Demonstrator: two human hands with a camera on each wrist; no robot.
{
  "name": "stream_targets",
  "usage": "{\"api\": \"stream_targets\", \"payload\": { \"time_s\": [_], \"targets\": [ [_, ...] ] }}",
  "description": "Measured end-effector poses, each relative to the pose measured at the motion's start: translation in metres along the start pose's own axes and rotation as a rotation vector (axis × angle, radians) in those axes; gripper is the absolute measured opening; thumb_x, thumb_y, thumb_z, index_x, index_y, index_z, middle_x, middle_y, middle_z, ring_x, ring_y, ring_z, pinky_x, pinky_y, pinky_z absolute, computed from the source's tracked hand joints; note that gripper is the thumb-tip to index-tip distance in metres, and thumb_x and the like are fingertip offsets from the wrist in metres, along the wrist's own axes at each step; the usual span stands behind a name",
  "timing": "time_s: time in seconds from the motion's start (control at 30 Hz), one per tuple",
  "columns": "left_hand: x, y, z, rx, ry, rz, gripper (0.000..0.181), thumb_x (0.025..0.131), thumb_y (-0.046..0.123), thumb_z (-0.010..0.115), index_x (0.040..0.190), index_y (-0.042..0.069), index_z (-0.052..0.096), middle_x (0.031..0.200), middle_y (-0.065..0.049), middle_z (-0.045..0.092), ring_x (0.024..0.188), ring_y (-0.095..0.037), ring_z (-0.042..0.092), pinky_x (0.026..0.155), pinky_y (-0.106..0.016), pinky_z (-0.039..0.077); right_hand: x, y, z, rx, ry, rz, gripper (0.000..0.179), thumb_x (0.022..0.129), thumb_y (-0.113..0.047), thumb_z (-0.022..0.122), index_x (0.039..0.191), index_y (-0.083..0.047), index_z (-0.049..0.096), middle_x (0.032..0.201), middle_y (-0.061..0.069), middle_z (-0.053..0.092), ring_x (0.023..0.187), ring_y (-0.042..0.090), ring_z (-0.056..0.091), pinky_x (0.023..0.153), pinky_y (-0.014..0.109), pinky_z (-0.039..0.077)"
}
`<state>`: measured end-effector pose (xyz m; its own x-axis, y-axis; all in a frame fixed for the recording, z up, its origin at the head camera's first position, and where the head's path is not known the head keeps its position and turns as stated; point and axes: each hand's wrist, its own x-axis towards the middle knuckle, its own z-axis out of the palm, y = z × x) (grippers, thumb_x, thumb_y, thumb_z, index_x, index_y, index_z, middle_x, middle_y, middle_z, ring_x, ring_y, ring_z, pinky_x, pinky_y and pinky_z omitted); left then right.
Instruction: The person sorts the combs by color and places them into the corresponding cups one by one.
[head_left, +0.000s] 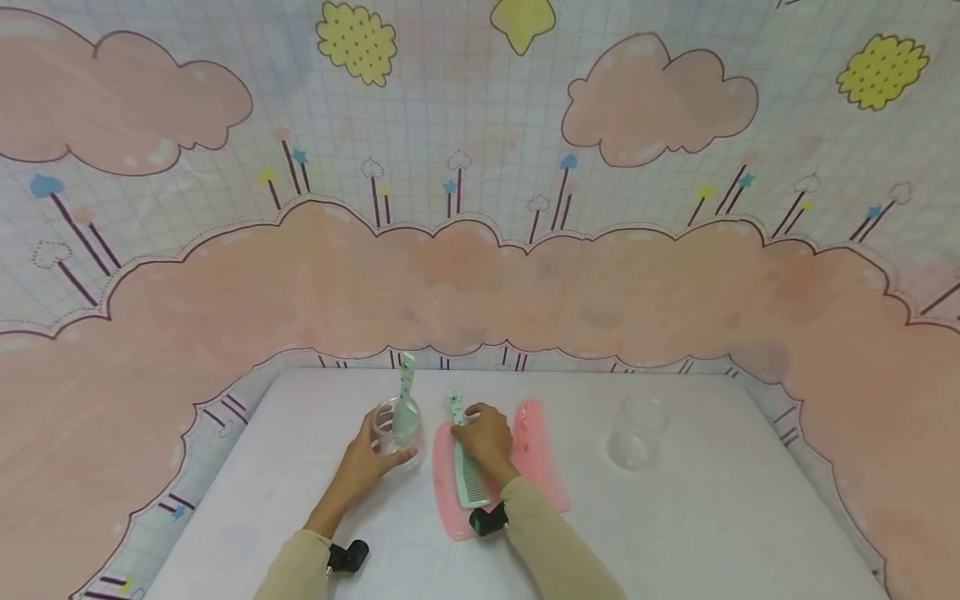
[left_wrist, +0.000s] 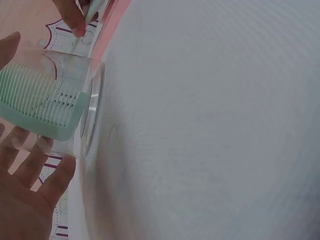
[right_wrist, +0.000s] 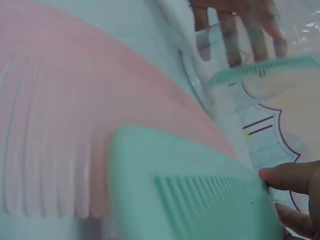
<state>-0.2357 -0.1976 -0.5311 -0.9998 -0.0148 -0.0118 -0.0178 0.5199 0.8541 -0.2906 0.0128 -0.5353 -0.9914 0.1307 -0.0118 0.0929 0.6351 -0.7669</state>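
gripping clear cup (head_left: 417,431) in left hand (head_left: 366,461), lower centre-left; pinching green comb (head_left: 470,483) in right hand (head_left: 489,437), lower centre, perhaps touching pink comb (head_left: 446,496).

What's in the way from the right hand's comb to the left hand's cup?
The edge of the pink comb lies low between the held green comb and the cup; lifting over probably works. Inside sits another green comb.

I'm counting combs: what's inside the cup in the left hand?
A green comb, toothed end down, its handle rising above the rim of the clear cup. In the head view, the left hand covers part of the cup's lower front, hiding what's behind.
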Motion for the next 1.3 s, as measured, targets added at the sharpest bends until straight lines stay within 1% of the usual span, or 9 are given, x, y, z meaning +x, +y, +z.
{"api": "stream_targets", "payload": {
  "time_s": [0.1,0.23,0.43,0.53,0.67,0.8,0.97,1.1,1.3],
  "targets": [
    [0.0,0.001,0.0,-0.001,0.001,-0.002,0.103,0.077,0.045,0.081,0.154,0.015,0.018,0.156,-0.019,0.035,0.142,-0.048,0.033,0.114,-0.056,0.035,0.001,0.003,-0.004,0.09,-0.008,-0.022,0.031,0.077,-0.023,0.078,0.103,-0.007,0.073,0.083,0.005,0.071,0.066,0.014,0.06,0.054,0.025,0.045],
    [-0.001,0.001,-0.001,0.003,0.003,-0.002,0.104,0.077,0.045,0.081,0.154,0.015,0.018,0.156,-0.02,0.035,0.142,-0.048,0.034,0.114,-0.057,0.035,0.001,0.007,-0.008,0.179,-0.012,-0.033,0.028,0.081,-0.02,0.077,0.104,-0.004,0.072,0.08,0.003,0.066,0.066,0.013,0.056,0.055,0.023,0.045],
    [-0.001,0.001,-0.001,0.011,-0.006,-0.011,0.103,0.078,0.046,0.08,0.154,0.015,0.018,0.156,-0.021,0.034,0.141,-0.05,0.034,0.112,-0.059,0.036,-0.004,0.007,-0.021,0.274,-0.02,-0.027,0.025,0.084,-0.019,0.074,0.105,-0.004,0.069,0.08,0.003,0.062,0.067,0.012,0.053,0.055,0.022,0.043],
    [0.0,0.002,-0.001,0.011,-0.011,-0.007,0.103,0.078,0.046,0.08,0.154,0.016,0.018,0.157,-0.021,0.033,0.14,-0.05,0.034,0.111,-0.06,0.037,-0.008,0.005,-0.03,0.307,-0.002,-0.035,0.024,0.085,-0.018,0.073,0.104,-0.005,0.068,0.082,0.004,0.062,0.067,0.013,0.054,0.056,0.024,0.044],
    [0.001,0.002,-0.002,0.013,-0.017,-0.009,0.102,0.079,0.046,0.079,0.154,0.016,0.017,0.158,-0.022,0.031,0.14,-0.05,0.034,0.11,-0.06,0.038,-0.011,0.003,-0.039,0.321,0.017,-0.059,0.023,0.086,-0.019,0.073,0.103,-0.005,0.067,0.083,0.005,0.064,0.068,0.012,0.055,0.057,0.023,0.045],
    [0.001,0.001,-0.002,0.011,-0.021,-0.013,0.102,0.08,0.045,0.079,0.154,0.015,0.016,0.158,-0.021,0.031,0.141,-0.049,0.033,0.112,-0.057,0.037,-0.016,0.001,-0.048,0.318,0.025,-0.109,0.022,0.086,-0.019,0.072,0.103,-0.005,0.068,0.082,0.006,0.065,0.066,0.01,0.054,0.056,0.022,0.045],
    [0.002,0.0,-0.001,0.004,-0.025,-0.013,0.103,0.08,0.044,0.079,0.155,0.014,0.015,0.158,-0.022,0.03,0.141,-0.05,0.033,0.113,-0.057,0.036,-0.02,-0.007,-0.062,0.345,0.079,-0.17,0.02,0.086,-0.017,0.072,0.102,-0.006,0.069,0.08,0.007,0.066,0.064,0.011,0.053,0.055,0.023,0.044],
    [0.001,0.001,0.0,0.01,-0.021,-0.022,0.103,0.08,0.043,0.079,0.155,0.014,0.014,0.158,-0.023,0.03,0.141,-0.051,0.033,0.111,-0.059,0.037,-0.022,-0.011,-0.07,0.37,0.113,-0.195,0.019,0.084,-0.016,0.074,0.1,-0.005,0.07,0.078,0.008,0.066,0.062,0.009,0.052,0.053,0.022,0.044],
    [-0.001,0.001,-0.002,0.003,-0.016,-0.019,0.103,0.08,0.045,0.078,0.155,0.014,0.014,0.157,-0.022,0.031,0.142,-0.049,0.032,0.112,-0.058,0.036,-0.029,-0.019,-0.083,0.414,0.13,-0.221,0.016,0.083,-0.013,0.074,0.097,-0.006,0.071,0.077,0.006,0.064,0.064,0.008,0.054,0.054,0.019,0.045]
  ]
}}
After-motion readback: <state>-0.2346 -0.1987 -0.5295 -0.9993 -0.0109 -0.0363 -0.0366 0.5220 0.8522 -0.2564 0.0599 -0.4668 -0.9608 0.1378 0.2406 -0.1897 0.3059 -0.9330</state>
